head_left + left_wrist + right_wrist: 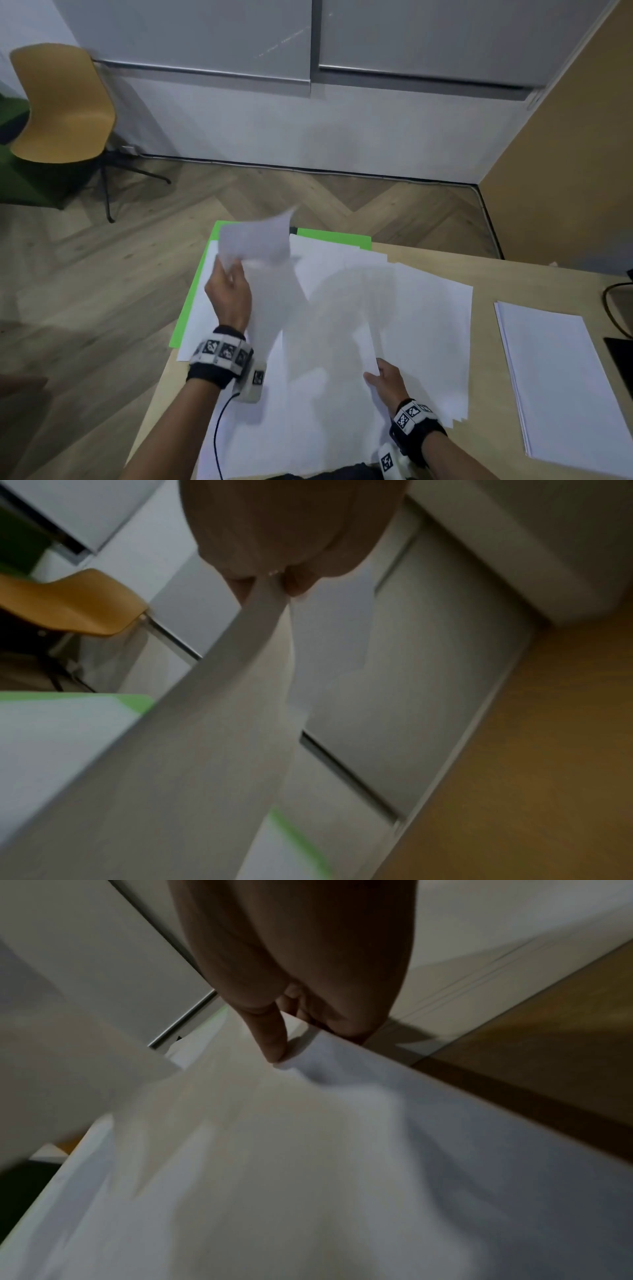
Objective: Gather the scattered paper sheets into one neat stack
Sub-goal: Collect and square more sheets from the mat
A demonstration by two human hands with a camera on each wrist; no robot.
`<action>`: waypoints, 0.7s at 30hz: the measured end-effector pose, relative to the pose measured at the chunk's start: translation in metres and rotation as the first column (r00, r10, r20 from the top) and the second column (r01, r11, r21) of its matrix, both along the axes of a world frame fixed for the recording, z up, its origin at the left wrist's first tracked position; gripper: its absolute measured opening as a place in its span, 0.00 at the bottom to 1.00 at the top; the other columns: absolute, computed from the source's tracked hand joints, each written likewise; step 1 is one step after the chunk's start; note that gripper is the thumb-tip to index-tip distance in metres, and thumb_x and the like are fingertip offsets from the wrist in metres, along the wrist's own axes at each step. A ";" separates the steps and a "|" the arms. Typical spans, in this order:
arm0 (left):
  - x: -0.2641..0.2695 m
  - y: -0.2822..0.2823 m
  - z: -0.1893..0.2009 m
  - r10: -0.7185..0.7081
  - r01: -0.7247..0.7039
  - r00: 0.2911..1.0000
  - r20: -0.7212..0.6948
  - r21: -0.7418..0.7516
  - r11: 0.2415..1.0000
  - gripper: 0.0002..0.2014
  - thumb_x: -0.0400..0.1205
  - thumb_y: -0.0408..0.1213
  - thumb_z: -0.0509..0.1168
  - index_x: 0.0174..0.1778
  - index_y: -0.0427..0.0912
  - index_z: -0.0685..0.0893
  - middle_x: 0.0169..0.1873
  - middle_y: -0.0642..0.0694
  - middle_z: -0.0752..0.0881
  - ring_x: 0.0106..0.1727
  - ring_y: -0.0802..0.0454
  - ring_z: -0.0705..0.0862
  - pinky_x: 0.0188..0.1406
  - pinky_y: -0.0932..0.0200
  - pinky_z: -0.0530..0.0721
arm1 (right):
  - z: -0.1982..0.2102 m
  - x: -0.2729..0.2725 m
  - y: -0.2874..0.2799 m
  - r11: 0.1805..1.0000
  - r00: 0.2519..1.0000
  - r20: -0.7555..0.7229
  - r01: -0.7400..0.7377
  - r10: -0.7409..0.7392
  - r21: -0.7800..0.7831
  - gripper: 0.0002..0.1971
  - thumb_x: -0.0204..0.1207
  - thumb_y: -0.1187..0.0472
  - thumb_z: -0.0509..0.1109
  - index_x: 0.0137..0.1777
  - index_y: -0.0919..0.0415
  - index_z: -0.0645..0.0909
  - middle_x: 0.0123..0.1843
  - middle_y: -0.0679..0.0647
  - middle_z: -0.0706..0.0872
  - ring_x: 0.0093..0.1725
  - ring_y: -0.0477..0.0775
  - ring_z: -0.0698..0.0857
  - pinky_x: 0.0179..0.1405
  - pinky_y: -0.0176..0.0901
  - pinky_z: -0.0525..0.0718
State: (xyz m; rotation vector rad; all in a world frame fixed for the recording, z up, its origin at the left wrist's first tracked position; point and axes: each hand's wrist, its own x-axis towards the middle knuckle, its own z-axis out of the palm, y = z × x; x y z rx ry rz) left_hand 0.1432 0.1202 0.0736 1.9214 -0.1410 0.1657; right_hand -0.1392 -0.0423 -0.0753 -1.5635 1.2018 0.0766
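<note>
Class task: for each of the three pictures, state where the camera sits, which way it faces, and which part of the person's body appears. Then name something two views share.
Head: on the head, facing forward and down at the table; both forearms, left hand, right hand.
Left wrist: along the left hand pinching the lifted sheet.
Right wrist: along the right hand, fingers curled round the edge of the spread sheets.
Shared: head and left wrist both show the yellow chair.

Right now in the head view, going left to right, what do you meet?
Mustard-yellow plastic chair → left hand holding up a white sheet → right hand on the spread white sheets → neat white paper stack.
</note>
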 end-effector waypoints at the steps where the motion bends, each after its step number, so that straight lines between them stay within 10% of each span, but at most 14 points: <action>1: 0.008 -0.006 0.012 0.021 -0.024 1.000 -0.022 -0.150 0.988 0.12 0.84 0.34 0.64 0.62 0.35 0.83 0.55 0.38 0.89 0.57 0.41 0.86 0.57 0.47 0.82 | 0.000 0.000 0.001 1.000 1.000 -0.016 -0.020 0.020 0.001 0.17 0.74 0.70 0.69 0.31 0.56 0.66 0.28 0.46 0.68 0.29 0.48 0.66 0.30 0.37 0.66; 5: 0.035 -0.014 0.030 0.016 -0.069 0.991 -0.130 -0.417 0.906 0.18 0.81 0.40 0.66 0.64 0.35 0.82 0.60 0.37 0.87 0.63 0.39 0.85 0.66 0.41 0.83 | -0.005 0.001 0.001 0.999 0.998 -0.054 -0.036 0.037 0.017 0.09 0.68 0.65 0.68 0.35 0.60 0.68 0.32 0.52 0.68 0.32 0.51 0.66 0.33 0.40 0.65; 8: 0.032 -0.009 0.009 -0.037 -0.034 0.973 -0.228 -0.301 0.953 0.17 0.79 0.45 0.67 0.60 0.40 0.84 0.53 0.42 0.90 0.57 0.35 0.87 0.55 0.37 0.86 | -0.004 0.003 -0.001 0.999 1.000 -0.015 -0.025 0.025 0.036 0.13 0.66 0.65 0.68 0.34 0.54 0.65 0.33 0.52 0.66 0.34 0.51 0.64 0.36 0.43 0.62; 14: -0.021 0.005 -0.046 -0.144 0.151 0.904 -0.403 -0.012 0.988 0.06 0.82 0.31 0.66 0.52 0.41 0.86 0.44 0.45 0.88 0.42 0.48 0.84 0.31 0.67 0.78 | -0.022 0.003 -0.005 0.995 0.998 -0.030 0.060 -0.058 0.081 0.17 0.68 0.50 0.73 0.32 0.63 0.74 0.29 0.51 0.78 0.33 0.52 0.76 0.40 0.41 0.72; 16: -0.032 0.014 -0.072 -0.179 0.221 0.859 -0.479 0.033 0.975 0.04 0.81 0.33 0.67 0.49 0.43 0.86 0.43 0.43 0.90 0.43 0.45 0.87 0.36 0.61 0.82 | -0.025 0.004 -0.006 0.991 0.996 -0.011 0.091 -0.090 0.098 0.23 0.72 0.45 0.69 0.42 0.71 0.82 0.30 0.59 0.78 0.33 0.60 0.78 0.42 0.44 0.74; 18: -0.040 0.021 -0.096 -0.194 0.280 0.821 -0.537 0.083 0.957 0.04 0.80 0.35 0.68 0.48 0.43 0.88 0.43 0.42 0.91 0.45 0.41 0.89 0.44 0.50 0.87 | -0.015 0.007 -0.005 0.986 0.991 0.031 0.124 -0.128 0.112 0.19 0.78 0.45 0.67 0.36 0.51 0.61 0.30 0.53 0.69 0.32 0.54 0.70 0.40 0.44 0.67; 21: -0.057 0.023 -0.117 -0.199 0.332 0.796 -0.572 0.137 0.933 0.09 0.80 0.35 0.69 0.54 0.40 0.89 0.44 0.41 0.90 0.46 0.40 0.89 0.46 0.47 0.88 | -0.014 0.009 -0.007 0.992 0.995 0.044 0.085 -0.089 0.097 0.23 0.81 0.49 0.69 0.32 0.51 0.58 0.30 0.46 0.60 0.33 0.50 0.62 0.38 0.44 0.58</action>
